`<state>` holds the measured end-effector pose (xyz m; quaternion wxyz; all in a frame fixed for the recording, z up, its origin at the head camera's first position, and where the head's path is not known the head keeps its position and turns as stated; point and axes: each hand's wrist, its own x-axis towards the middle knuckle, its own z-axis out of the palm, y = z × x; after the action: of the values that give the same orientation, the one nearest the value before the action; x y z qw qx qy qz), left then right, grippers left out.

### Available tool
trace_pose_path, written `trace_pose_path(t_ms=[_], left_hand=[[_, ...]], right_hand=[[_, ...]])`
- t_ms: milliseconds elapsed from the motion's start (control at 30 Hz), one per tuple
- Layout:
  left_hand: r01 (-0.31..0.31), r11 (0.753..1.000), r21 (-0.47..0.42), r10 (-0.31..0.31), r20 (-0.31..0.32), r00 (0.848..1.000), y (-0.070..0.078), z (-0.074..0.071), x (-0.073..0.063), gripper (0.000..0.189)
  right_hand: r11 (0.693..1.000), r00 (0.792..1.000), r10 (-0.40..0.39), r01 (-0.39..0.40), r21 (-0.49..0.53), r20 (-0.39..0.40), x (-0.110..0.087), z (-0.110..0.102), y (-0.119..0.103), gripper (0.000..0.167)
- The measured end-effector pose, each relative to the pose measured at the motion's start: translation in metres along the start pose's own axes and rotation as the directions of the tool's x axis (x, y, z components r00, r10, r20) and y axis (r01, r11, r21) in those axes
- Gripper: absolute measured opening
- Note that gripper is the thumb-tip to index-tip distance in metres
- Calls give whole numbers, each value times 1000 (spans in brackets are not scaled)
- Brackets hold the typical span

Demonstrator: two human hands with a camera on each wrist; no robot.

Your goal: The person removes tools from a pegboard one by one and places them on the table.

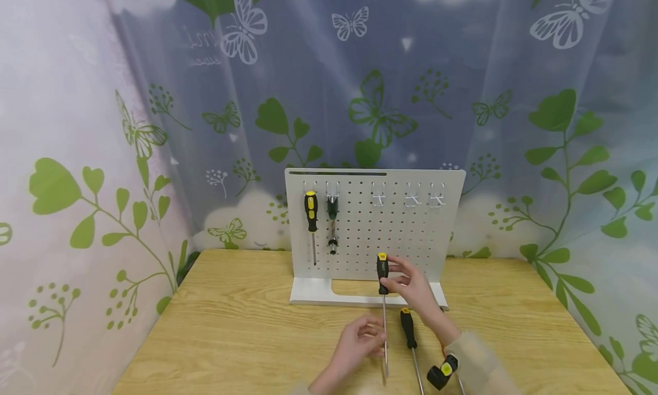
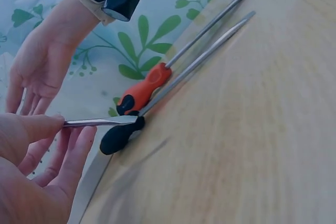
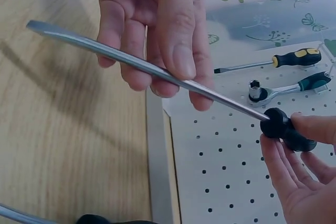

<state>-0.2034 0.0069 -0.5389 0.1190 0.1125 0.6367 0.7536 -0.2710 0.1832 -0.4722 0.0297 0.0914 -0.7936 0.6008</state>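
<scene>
Upright before the pegboard is a flat-blade screwdriver (image 1: 382,274) with a black handle, a yellow cap and a long steel shaft, its blade tip downward. My right hand (image 1: 415,292) pinches its handle between thumb and fingers. Lower down, the thumb and fingertips of my left hand (image 1: 354,343) pinch the shaft, as the right wrist view also shows. Beneath my right forearm, a second black-handled screwdriver (image 1: 408,326) lies on the table. Beside that one, in the left wrist view, is an orange-handled screwdriver (image 2: 147,88).
The white pegboard (image 1: 360,229) stands on its base at the table's back. A yellow-and-black screwdriver (image 1: 311,212) and a ratchet wrench (image 1: 333,209) hang on its left hooks. Three more hooks (image 1: 412,200) stick out to their right. A patterned curtain (image 1: 319,98) is behind the wooden table (image 1: 231,321).
</scene>
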Motion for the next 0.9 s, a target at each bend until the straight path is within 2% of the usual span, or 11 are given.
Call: trace_pose_path(t_ms=[200, 467, 733, 900], left_hand=[[32, 999, 22, -32, -1, 999, -8, 0, -10, 23], [40, 993, 113, -42, 12, 999, -15, 1, -21, 15], [142, 975, 172, -151, 37, 988, -14, 2, -31, 14], [163, 966, 200, -175, 44, 984, -17, 1, -34, 13]], right_hand=[[999, 999, 39, -39, 17, 10, -9, 4, 8, 61], [996, 997, 67, -70, 63, 47, -17, 9, 23, 61], [992, 990, 80, -90, 84, 120, -27, 14, 39, 62], [995, 988, 69, -77, 57, 139, -30, 16, 48, 63]])
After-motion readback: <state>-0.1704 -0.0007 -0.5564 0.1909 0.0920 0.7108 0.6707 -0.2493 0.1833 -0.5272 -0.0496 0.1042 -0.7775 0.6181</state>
